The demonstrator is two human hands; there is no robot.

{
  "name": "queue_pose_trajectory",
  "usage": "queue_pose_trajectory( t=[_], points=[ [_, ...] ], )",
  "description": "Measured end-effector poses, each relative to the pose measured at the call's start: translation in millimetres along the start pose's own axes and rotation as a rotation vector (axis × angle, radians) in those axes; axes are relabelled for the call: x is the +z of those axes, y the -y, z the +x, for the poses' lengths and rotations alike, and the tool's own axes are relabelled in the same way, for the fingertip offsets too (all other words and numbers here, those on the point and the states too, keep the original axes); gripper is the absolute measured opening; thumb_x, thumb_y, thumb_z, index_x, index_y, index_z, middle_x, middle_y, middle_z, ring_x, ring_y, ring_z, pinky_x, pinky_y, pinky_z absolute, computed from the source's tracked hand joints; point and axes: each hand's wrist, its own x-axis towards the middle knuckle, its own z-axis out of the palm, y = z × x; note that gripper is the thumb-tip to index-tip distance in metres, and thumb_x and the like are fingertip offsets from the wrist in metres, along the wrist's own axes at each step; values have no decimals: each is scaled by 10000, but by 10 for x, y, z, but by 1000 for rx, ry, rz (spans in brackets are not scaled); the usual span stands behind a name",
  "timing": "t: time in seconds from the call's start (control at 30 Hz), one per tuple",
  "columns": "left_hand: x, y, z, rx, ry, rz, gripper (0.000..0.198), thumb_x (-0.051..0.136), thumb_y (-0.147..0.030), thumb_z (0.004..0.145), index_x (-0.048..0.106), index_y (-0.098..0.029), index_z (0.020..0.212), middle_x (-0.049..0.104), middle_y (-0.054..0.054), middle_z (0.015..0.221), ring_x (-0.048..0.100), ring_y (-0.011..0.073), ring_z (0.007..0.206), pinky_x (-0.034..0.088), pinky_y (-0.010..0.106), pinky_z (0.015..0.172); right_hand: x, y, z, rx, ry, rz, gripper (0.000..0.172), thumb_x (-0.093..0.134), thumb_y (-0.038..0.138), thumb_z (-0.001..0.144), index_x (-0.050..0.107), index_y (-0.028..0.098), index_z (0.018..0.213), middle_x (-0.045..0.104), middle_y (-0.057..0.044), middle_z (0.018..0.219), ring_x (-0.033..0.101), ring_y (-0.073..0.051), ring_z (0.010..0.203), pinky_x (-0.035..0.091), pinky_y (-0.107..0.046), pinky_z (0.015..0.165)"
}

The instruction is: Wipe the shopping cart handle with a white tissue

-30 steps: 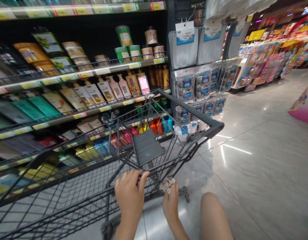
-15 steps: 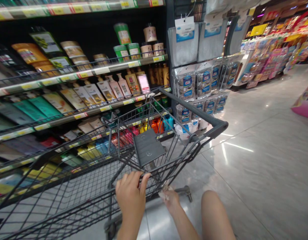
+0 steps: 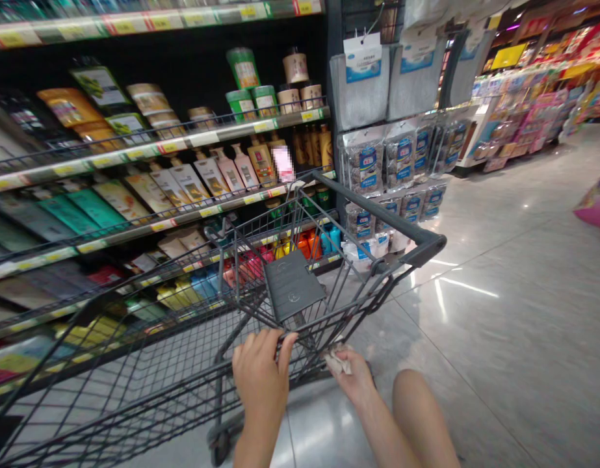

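Observation:
A dark grey shopping cart [image 3: 372,218] of wire mesh stands before me, its handle at the right end. My left hand [image 3: 263,367] is wrapped over the top rail of the cart's near side. Lower and to the right, my right hand [image 3: 353,374] holds a crumpled whitish wipe [image 3: 339,359] in closed fingers, against or close to the wire frame below the rail. Whether the wipe touches the wire is hard to tell. Inside the cart is a flat grey child seat panel [image 3: 294,285].
Shelves [image 3: 197,140] of pump bottles and tubs run along the left behind the cart. Packs of steel scourers [image 3: 363,166] hang at the shelf end. Shiny tiled floor [image 3: 485,325] lies to the right, and my bent knee [image 3: 419,403] is beside my right arm.
My right hand has moved up and to the right with the wipe, which shows more now. My left hand stays on the rail. The view has shifted slightly.

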Motion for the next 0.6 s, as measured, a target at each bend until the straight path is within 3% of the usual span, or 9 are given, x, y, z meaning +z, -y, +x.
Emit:
queue_pose_trajectory(
  t=[0.1, 0.23, 0.4, 0.6],
  points=[
    [5, -1, 0, 0, 8, 6, 334, 434, -419, 929, 602, -195, 746, 565, 6, 613, 499, 196, 667, 262, 295, 617, 50, 108, -145, -66, -20, -8, 209, 595, 117, 474, 519, 190, 655, 588, 48, 589, 579, -111, 551, 508, -239, 579],
    [5, -2, -9, 11, 0, 13, 321, 447, -415, 925, 591, -199, 734, 554, 0, 604, 485, 195, 653, 257, 295, 616, 49, 75, -215, -244, -163, -94, 335, 602, 162, 485, 566, 201, 816, 622, 51, 651, 580, -130, 569, 489, -237, 520],
    [10, 8, -29, 23, -21, 32, 301, 456, -413, 920, 579, -203, 741, 557, 4, 615, 482, 205, 671, 258, 299, 618, -123, -232, 2, -302, -189, -209, 164, 596, 183, 480, 529, 182, 631, 540, 68, 535, 507, -103, 509, 445, -214, 484],
    [23, 21, -29, 41, -42, 41, 293, 461, -403, 919, 572, -202, 737, 542, 3, 604, 468, 204, 656, 256, 303, 613, -309, -631, 233, -239, -219, -153, 190, 627, 218, 476, 526, 186, 634, 568, 55, 546, 546, -125, 523, 467, -254, 528]
  ],
)
